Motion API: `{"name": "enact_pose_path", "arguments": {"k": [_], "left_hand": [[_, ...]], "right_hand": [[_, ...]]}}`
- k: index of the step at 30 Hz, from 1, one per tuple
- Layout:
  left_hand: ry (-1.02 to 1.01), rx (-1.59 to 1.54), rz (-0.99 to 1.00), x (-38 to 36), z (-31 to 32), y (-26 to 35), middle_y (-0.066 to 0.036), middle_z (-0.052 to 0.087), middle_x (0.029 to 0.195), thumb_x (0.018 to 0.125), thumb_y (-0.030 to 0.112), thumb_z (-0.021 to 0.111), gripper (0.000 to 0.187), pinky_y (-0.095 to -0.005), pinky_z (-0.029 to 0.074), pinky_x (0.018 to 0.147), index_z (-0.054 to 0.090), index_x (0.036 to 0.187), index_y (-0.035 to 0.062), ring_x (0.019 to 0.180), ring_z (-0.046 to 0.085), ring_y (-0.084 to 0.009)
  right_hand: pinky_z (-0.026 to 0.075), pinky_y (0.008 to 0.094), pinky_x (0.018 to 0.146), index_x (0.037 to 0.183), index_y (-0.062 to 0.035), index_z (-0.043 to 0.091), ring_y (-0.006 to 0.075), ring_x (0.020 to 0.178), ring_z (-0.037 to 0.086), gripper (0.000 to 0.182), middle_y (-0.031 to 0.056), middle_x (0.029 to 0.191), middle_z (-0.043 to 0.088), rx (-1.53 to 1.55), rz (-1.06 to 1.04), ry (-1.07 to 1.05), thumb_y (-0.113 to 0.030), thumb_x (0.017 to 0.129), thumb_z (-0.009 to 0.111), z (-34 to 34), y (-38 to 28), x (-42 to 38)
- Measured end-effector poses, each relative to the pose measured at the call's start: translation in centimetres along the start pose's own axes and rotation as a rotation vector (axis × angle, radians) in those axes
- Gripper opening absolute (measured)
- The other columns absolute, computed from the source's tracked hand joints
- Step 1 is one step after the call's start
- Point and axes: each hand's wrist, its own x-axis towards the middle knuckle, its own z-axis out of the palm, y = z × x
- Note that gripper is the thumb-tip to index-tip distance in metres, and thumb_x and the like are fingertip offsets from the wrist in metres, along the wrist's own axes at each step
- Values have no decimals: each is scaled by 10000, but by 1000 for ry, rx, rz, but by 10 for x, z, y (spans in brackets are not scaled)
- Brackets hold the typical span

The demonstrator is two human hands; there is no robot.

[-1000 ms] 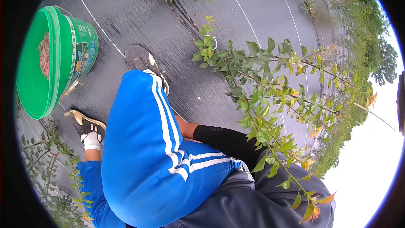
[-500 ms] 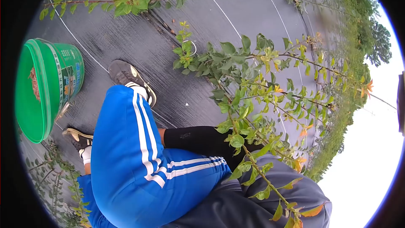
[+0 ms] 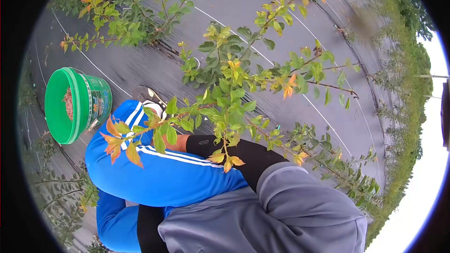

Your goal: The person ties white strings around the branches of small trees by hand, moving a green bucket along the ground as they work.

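My left hand [image 3: 179, 143] is partly in view below the black sleeve [image 3: 225, 152], beside the bent knee in blue trousers [image 3: 140, 173]. Leaves and the leg cover its fingers, so what it holds, if anything, is hidden. A leafy branch with orange tips [image 3: 187, 119] crosses in front of it. My right hand does not show; only a second black sleeve [image 3: 151, 227] is seen low in the view, beside the other blue trouser leg.
A green bucket [image 3: 79, 105] with brownish material inside stands at the left. One shoe [image 3: 149, 95] rests on the dark ground sheet [image 3: 253, 0], which has white lines. More leafy plants [image 3: 133, 21] grow at the top left and lower left. A green hedge [image 3: 403, 89] runs along the right.
The view has shifted, and the bucket appears farther right and smaller. Branches now cross the knee and left hand. Skin below the left sleeve shows more, and the second black sleeve has come into view.
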Motion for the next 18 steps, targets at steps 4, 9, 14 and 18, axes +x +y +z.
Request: {"name": "enact_pose_path", "arguments": {"k": [4, 9, 14, 18], "left_hand": [[-24, -7, 5, -31, 0, -20, -53, 598, 909, 905, 354, 448, 356, -305, 492, 710, 544, 1104, 76, 816, 581, -150], [-31, -16, -12, -65, -9, -46, -56, 603, 912, 903, 381, 446, 371, -317, 499, 712, 551, 1097, 82, 820, 587, -158], [14, -38, -47, -93, -22, -51, -36, 574, 855, 907, 407, 437, 364, -304, 465, 650, 563, 1057, 101, 753, 550, -144], [12, -124, -111, -99, -29, -39, 77, 421, 570, 936, 436, 387, 332, -196, 272, 341, 589, 881, 179, 420, 357, -54]], "right_hand": [[438, 421, 826, 1016, -64, 562, 347, 927, 550, 292, 166, 1044, 562, -53, 331, 229, -237, 782, 544, 4, -5, -103], [467, 447, 675, 800, -71, 632, 368, 753, 592, 198, 174, 813, 627, -289, 1043, 802, -224, 802, 505, 6, 72, -252], [448, 353, 570, 907, -48, 614, 219, 674, 590, 231, 74, 874, 657, 935, 1066, 1370, -238, 832, 507, -73, 143, -310], [461, 327, 765, 1078, -93, 553, 198, 909, 597, 226, 46, 1038, 621, 1116, 978, 1259, -154, 877, 471, -107, 183, -307]]}}
